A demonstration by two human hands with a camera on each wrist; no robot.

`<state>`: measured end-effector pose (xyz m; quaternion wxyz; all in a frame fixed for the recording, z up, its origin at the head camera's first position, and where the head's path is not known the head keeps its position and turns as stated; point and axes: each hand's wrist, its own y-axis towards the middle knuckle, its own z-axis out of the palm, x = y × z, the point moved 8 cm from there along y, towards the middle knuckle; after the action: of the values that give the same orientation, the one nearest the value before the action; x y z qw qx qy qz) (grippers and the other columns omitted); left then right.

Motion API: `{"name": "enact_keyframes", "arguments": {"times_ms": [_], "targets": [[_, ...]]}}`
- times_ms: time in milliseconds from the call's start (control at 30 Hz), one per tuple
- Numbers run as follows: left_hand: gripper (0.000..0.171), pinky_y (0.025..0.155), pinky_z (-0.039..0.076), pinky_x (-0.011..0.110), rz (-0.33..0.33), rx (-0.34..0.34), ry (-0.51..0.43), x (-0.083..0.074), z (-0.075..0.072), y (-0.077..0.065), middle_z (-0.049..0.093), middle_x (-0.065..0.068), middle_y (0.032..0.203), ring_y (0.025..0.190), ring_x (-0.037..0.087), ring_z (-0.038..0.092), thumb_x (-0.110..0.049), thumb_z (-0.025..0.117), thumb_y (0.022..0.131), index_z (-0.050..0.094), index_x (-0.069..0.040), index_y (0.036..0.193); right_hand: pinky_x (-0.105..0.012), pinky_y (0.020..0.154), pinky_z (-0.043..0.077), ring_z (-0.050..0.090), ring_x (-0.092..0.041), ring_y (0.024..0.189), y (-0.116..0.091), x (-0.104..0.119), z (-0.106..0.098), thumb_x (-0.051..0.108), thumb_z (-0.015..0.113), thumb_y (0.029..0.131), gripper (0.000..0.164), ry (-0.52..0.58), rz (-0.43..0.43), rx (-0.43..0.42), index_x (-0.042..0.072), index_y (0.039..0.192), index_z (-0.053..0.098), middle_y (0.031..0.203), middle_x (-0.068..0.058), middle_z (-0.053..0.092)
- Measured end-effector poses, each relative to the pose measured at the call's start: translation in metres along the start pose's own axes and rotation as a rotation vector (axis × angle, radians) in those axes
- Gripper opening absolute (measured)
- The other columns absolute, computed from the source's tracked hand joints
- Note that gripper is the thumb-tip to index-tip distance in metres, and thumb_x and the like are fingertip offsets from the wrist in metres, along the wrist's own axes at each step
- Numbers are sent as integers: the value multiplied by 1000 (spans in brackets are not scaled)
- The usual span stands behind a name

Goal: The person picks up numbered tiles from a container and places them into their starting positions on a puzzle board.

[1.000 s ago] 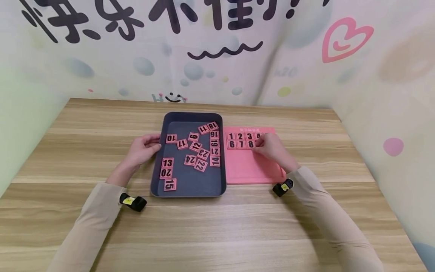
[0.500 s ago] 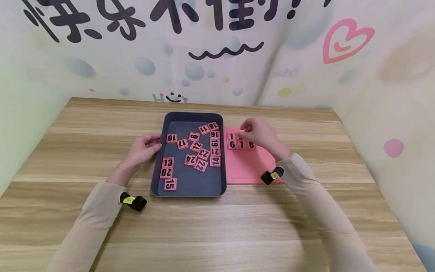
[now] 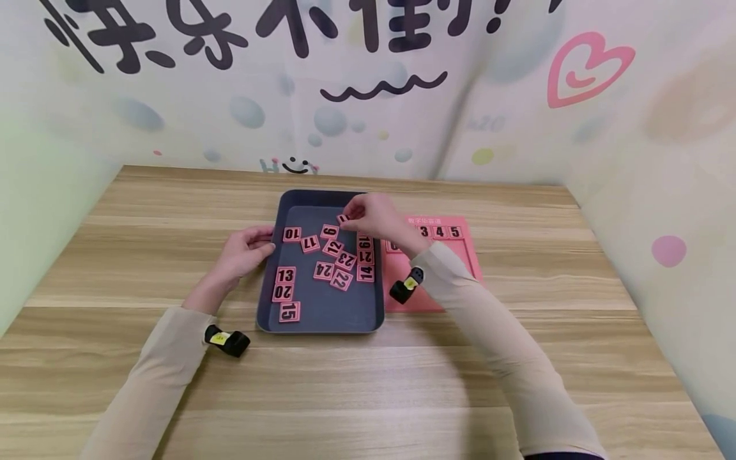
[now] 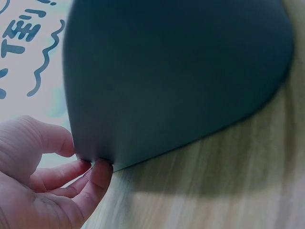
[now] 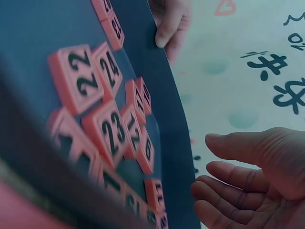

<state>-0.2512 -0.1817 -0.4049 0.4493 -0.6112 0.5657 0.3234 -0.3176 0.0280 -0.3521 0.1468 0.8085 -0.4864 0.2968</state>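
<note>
My right hand [image 3: 374,216] is over the one o'clock corner of the tray [image 3: 328,313], released, the thumb standing apart from my loosely bent fingers, with tile 11 [image 5: 157,194] lying just beside my fingertips. My left hand [image 3: 240,255] grasps the tray's edge between nine and ten o'clock, thumb at the rim and fingertips against the outer side. Inside the tray, tile 10 [image 3: 292,234] lies toward ten o'clock, with tile 17 [image 3: 310,244] just beside it. Near the middle, tile 12 [image 3: 333,247], tile 23 [image 3: 345,260], tile 24 [image 3: 323,271] and tile 22 [image 3: 341,280] bunch together, turned at odd angles. Tile 14 [image 3: 365,273] sits by the wall at about three o'clock; tile 13 [image 3: 285,275], tile 20 [image 3: 283,292] and tile 15 [image 3: 290,312] run down the side from eight toward seven. At the tray's three o'clock lies the pink board [image 3: 422,300], partly under my right sleeve [image 3: 489,319]. Tile 3 [image 3: 424,231], tile 4 [image 3: 439,232] and tile 5 [image 3: 455,232] form a row toward its twelve o'clock edge. Everything rests on the wood-grained table [image 3: 345,396], and at twelve o'clock beyond it rises a printed backdrop [image 3: 500,140], its pink heart [image 3: 579,81] toward one o'clock.
</note>
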Motion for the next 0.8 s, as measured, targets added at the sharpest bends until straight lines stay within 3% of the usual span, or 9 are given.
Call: {"name": "enact_keyframes", "arguments": {"times_ms": [500,800], "targets": [[43,84,46,18,1,-1,14,2,0,1,49,28,128,112,34,51,-1,47,95,40,10,135,-28,77,50,59,-18,88,25,-7,40,17,73,82,30,132,129,51,3,108,68,99,-8,66],[43,83,47,18,11,-5,17,3,0,2,49,28,127,111,34,52,-1,47,94,41,10,135,-30,80,49,59,-19,89,28,-4,46,18,75,80,30,-55,74,43,4,107,69,99,-8,67]]}}
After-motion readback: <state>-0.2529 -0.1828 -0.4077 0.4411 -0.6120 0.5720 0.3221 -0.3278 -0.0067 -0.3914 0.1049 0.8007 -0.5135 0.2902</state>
